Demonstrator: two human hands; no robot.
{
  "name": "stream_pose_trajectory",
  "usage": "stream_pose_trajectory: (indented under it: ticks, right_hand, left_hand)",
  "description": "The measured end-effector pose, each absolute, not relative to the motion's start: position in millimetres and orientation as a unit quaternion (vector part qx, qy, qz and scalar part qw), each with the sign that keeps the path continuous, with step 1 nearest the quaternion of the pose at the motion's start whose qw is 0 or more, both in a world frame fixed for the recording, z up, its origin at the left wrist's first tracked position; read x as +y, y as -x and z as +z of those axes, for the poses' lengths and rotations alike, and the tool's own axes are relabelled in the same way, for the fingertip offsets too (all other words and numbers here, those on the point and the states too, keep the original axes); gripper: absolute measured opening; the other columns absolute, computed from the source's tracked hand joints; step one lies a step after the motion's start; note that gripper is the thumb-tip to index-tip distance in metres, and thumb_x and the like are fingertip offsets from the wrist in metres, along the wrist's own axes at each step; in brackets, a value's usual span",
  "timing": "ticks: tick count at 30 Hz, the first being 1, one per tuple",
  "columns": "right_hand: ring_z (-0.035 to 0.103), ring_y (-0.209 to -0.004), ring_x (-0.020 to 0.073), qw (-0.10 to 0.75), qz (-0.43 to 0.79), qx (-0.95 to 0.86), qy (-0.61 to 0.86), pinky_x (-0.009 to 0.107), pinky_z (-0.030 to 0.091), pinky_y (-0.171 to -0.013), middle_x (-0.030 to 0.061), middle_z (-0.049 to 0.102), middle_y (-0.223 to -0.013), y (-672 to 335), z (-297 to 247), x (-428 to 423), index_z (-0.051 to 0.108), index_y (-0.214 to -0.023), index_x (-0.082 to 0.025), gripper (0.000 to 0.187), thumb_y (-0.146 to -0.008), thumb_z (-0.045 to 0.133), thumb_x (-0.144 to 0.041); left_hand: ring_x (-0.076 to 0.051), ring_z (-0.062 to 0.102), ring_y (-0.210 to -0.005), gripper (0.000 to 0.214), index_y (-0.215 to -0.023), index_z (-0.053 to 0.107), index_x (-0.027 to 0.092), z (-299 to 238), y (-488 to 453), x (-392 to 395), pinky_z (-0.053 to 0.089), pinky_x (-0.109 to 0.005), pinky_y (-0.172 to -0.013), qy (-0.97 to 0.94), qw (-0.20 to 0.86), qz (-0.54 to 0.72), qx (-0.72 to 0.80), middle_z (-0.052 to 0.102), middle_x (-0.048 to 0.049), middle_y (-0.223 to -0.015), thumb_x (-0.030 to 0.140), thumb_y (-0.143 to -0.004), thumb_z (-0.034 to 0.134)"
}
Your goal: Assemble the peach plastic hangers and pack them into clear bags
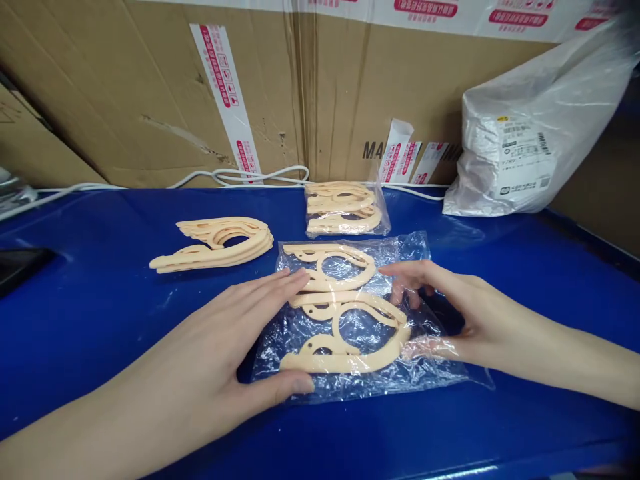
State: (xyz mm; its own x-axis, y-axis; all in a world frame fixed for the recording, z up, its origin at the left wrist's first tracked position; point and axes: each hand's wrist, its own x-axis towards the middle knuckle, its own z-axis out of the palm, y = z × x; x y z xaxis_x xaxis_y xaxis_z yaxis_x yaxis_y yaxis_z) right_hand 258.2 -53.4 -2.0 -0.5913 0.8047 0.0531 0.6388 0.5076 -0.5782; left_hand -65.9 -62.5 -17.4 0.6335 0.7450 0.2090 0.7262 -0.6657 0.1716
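A clear plastic bag (430, 373) lies flat on the blue table with beige folding hangers (345, 363) inside it, arranged in two groups, one above the other. My left hand (250, 333) rests at the bag's left edge, thumb and fingers spread, touching the hangers' ends. On the right side, my right hand (445, 307) has its fingers apart around the hangers' curved ends. Its thumb looks covered by the plastic film. Whether the right fingertips press on the hangers, I cannot tell.
Behind the bag lies another packed bag of hangers (343, 210). A loose stack of hangers (220, 247) is at the left. A white plastic sack (515, 147) with a label stands back right. Cardboard (340, 100) and a white cable (220, 177) line the back; a dark object (20, 267) sits far left.
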Motion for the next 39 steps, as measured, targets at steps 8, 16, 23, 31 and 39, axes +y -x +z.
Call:
stream_pose_trajectory:
  ticks: [8,16,23,31,39]
  right_hand:
    - [0.062,-0.082,0.0146,0.203,0.309,-0.843,0.391,0.027,0.053,-0.073,0.0,0.067,-0.104,-257,0,-45,0.043,-0.136,-0.028,0.061,-0.084,0.072,-0.039]
    - [0.065,-0.085,0.0166,0.189,0.25,-0.875,0.37,0.029,0.054,-0.074,-0.0009,0.068,-0.105,-251,-3,-44,0.043,-0.138,-0.032,0.063,-0.084,0.071,-0.047]
    - [0.058,-0.121,0.0271,0.223,0.178,-0.882,0.375,0.043,0.048,-0.099,0.0062,0.061,-0.136,-267,-8,-29,0.033,-0.151,-0.032,0.075,-0.086,0.067,-0.049]
    - [0.037,-0.142,0.0259,0.112,0.163,-0.929,0.311,0.049,0.035,-0.113,0.0036,0.033,-0.16,-267,-7,-23,0.012,-0.157,-0.034,0.079,-0.094,0.057,-0.044]
    - [0.041,-0.14,0.0259,0.12,0.171,-0.923,0.322,0.049,0.04,-0.111,0.0062,0.035,-0.158,-271,-11,-27,0.018,-0.157,-0.029,0.076,-0.093,0.058,-0.041]
  left_hand:
    - [-0.03,0.053,-0.13,0.073,-0.146,0.036,0.038,-12,61,-58,0.053,-0.048,-0.101,-0.89,0.071,0.143,0.427,0.055,0.0008,-0.143,0.065,-0.083,0.061]
    - [-0.029,0.052,-0.132,0.072,-0.149,0.03,0.041,-7,64,-55,0.049,-0.048,-0.106,-0.906,0.078,0.137,0.392,0.05,0.0026,-0.148,0.062,-0.086,0.059]
    - [-0.029,0.051,-0.133,0.07,-0.145,0.035,0.042,-7,71,-52,0.051,-0.048,-0.104,-0.909,0.061,0.136,0.389,0.05,0.0048,-0.148,0.065,-0.084,0.06]
    - [-0.03,0.051,-0.133,0.064,-0.142,0.043,0.042,-4,72,-52,0.051,-0.047,-0.104,-0.908,0.081,0.131,0.389,0.055,0.004,-0.143,0.062,-0.084,0.061]
    - [-0.03,0.051,-0.133,0.065,-0.144,0.041,0.042,-6,72,-56,0.052,-0.047,-0.104,-0.911,0.079,0.136,0.381,0.053,0.0043,-0.145,0.059,-0.085,0.062]
